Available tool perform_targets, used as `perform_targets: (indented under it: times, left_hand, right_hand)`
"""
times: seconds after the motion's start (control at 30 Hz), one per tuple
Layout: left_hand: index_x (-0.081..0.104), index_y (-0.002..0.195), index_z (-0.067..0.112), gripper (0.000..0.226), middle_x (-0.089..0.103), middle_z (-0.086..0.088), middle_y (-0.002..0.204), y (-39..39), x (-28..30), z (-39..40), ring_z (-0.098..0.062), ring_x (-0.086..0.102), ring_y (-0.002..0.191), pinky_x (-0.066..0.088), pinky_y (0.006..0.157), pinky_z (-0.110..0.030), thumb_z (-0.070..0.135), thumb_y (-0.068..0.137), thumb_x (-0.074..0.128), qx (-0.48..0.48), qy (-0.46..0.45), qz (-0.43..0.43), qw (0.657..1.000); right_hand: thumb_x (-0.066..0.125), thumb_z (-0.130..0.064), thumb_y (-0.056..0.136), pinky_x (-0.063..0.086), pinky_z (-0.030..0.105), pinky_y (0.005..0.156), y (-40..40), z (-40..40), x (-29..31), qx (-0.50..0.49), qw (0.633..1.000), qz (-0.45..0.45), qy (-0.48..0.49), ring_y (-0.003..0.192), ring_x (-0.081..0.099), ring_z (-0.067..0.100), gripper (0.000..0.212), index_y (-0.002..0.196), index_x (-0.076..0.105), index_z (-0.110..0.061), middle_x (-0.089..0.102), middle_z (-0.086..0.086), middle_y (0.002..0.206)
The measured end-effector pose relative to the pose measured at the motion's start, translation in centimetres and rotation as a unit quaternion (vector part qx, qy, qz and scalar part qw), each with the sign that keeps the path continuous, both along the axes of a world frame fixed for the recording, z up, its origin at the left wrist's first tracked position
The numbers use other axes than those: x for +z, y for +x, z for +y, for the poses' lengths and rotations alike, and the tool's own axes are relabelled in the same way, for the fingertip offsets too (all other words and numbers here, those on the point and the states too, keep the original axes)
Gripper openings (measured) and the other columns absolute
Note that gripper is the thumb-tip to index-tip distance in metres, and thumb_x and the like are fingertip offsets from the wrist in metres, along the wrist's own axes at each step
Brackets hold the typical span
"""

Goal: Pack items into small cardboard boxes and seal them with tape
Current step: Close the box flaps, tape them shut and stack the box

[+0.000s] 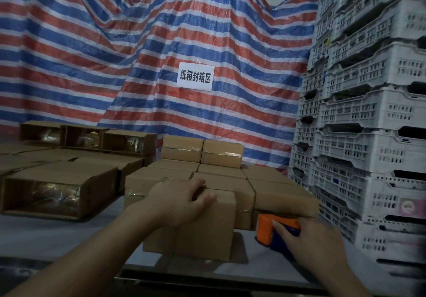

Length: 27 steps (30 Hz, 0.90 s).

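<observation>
A small closed cardboard box [207, 232] stands on the grey table [57, 239] in front of me. My left hand [182, 201] rests on its top, fingers curled over the far edge and thumb along the top. To the right, my right hand [309, 239] grips an orange and blue tape dispenser [269, 230] that sits on the table beside the box. Behind them lie several closed, taped boxes [221, 156] in rows, two stacked at the back.
Open boxes [57, 195] lying on their sides with shiny wrapped items inside fill the left of the table. Stacked white plastic crates [368, 123] rise on the right. A striped tarp with a white sign [195, 76] hangs behind.
</observation>
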<state>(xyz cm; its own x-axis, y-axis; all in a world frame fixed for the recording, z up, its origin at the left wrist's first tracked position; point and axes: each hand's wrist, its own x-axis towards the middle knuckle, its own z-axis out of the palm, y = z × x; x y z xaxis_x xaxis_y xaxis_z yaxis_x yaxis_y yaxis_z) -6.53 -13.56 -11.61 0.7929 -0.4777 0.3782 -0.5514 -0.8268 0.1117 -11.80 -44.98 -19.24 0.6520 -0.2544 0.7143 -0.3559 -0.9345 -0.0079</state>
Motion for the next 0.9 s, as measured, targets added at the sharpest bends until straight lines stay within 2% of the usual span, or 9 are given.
perform_targets:
  times: [0.27, 0.37, 0.43, 0.5, 0.57, 0.67, 0.73, 0.8, 0.9]
  left_hand:
    - [0.034, 0.143, 0.037, 0.068, 0.058, 0.006, 0.131, 0.2, 0.1, 0.0, -0.014, 0.053, 0.115, 0.042, 0.096, -0.038, 0.077, 0.09, 0.02, 0.001, -0.009, 0.0, 1.0]
    - [0.033, 0.145, 0.037, 0.065, 0.055, 0.006, 0.135, 0.3, 0.3, 0.0, -0.011, 0.051, 0.114, 0.036, 0.091, -0.035, 0.074, 0.093, 0.022, -0.011, -0.052, 0.042, 0.998]
    - [0.035, 0.146, 0.039, 0.06, 0.052, 0.007, 0.141, 0.4, 0.8, 0.1, -0.012, 0.048, 0.122, 0.033, 0.094, -0.035, 0.07, 0.095, 0.023, -0.023, -0.125, 0.106, 0.986]
    - [0.042, 0.143, 0.038, 0.053, 0.053, 0.006, 0.141, 0.5, 1.4, 0.3, -0.01, 0.049, 0.12, 0.034, 0.1, -0.034, 0.064, 0.099, 0.025, -0.047, -0.216, 0.172, 0.96]
    - [0.049, 0.139, 0.034, 0.05, 0.056, 0.006, 0.138, 0.4, 1.9, 0.7, -0.008, 0.051, 0.12, 0.035, 0.106, -0.034, 0.058, 0.101, 0.027, -0.069, -0.283, 0.215, 0.932]
    - [0.058, 0.13, 0.029, 0.048, 0.061, 0.007, 0.131, 0.2, 2.4, 1.6, -0.005, 0.055, 0.117, 0.039, 0.101, -0.028, 0.055, 0.102, 0.029, -0.095, -0.373, 0.237, 0.892]
    - [0.063, 0.124, 0.025, 0.054, 0.065, 0.006, 0.125, 0.2, 2.9, 2.3, -0.006, 0.058, 0.114, 0.042, 0.098, -0.029, 0.058, 0.102, 0.026, -0.099, -0.444, 0.259, 0.852]
    - [0.065, 0.121, 0.016, 0.062, 0.068, 0.0, 0.121, 0.2, 3.4, 3.0, -0.012, 0.06, 0.114, 0.044, 0.101, -0.035, 0.059, 0.102, 0.023, -0.103, -0.52, 0.305, 0.792]
    - [0.066, 0.117, 0.0, 0.073, 0.069, -0.016, 0.117, 0.4, 3.9, 3.6, -0.024, 0.06, 0.117, 0.029, 0.117, -0.044, 0.053, 0.105, 0.018, -0.103, -0.602, 0.347, 0.712]
  right_hand:
    - [0.033, -0.079, 0.083, 0.028, 0.026, 0.044, -0.2, -0.9, -0.7, 0.017, 1.0, -0.019, 0.015, 0.04, 0.039, 0.008, 0.07, 0.044, 0.046, -0.022, 0.042, -0.008, 0.044]
    - [0.034, -0.083, 0.082, 0.023, 0.023, 0.04, 0.0, -0.5, 1.0, 0.0, 0.995, -0.04, 0.094, 0.038, 0.036, 0.003, 0.074, 0.043, 0.047, -0.021, 0.038, -0.009, 0.039]
    - [0.03, -0.088, 0.079, 0.026, 0.022, 0.042, -0.1, 0.3, 3.8, 0.074, 0.967, -0.112, 0.218, 0.034, 0.037, 0.009, 0.083, 0.037, 0.045, -0.019, 0.037, -0.004, 0.032]
    - [0.028, -0.095, 0.074, 0.036, 0.026, 0.047, 0.1, 1.3, 7.5, 0.175, 0.909, -0.147, 0.347, 0.037, 0.048, 0.016, 0.088, 0.042, 0.053, -0.017, 0.048, -0.002, 0.036]
    - [0.042, -0.087, 0.081, 0.051, 0.036, 0.061, 1.0, 3.1, 11.4, 0.258, 0.821, -0.12, 0.494, 0.058, 0.064, 0.026, 0.086, 0.067, 0.071, -0.008, 0.067, 0.009, 0.06]
    - [0.058, -0.06, 0.093, 0.057, 0.03, 0.057, 2.8, 7.2, 15.8, 0.407, 0.681, -0.035, 0.608, 0.061, 0.069, 0.022, 0.05, 0.09, 0.077, -0.014, 0.073, 0.008, 0.073]
    - [0.06, -0.051, 0.096, 0.051, 0.023, 0.042, 4.1, 9.9, 17.6, 0.448, 0.657, 0.034, 0.606, 0.045, 0.064, 0.015, 0.042, 0.089, 0.07, -0.011, 0.068, 0.004, 0.059]
    - [0.06, -0.048, 0.096, 0.05, 0.022, 0.041, 5.6, 12.1, 18.3, 0.451, 0.66, 0.094, 0.593, 0.043, 0.063, 0.014, 0.04, 0.091, 0.067, -0.009, 0.068, 0.005, 0.058]
    - [0.06, -0.051, 0.096, 0.057, 0.035, 0.074, 8.1, 14.2, 18.0, 0.43, 0.709, 0.158, 0.536, 0.068, 0.069, 0.021, 0.05, 0.115, 0.069, -0.006, 0.075, 0.012, 0.084]
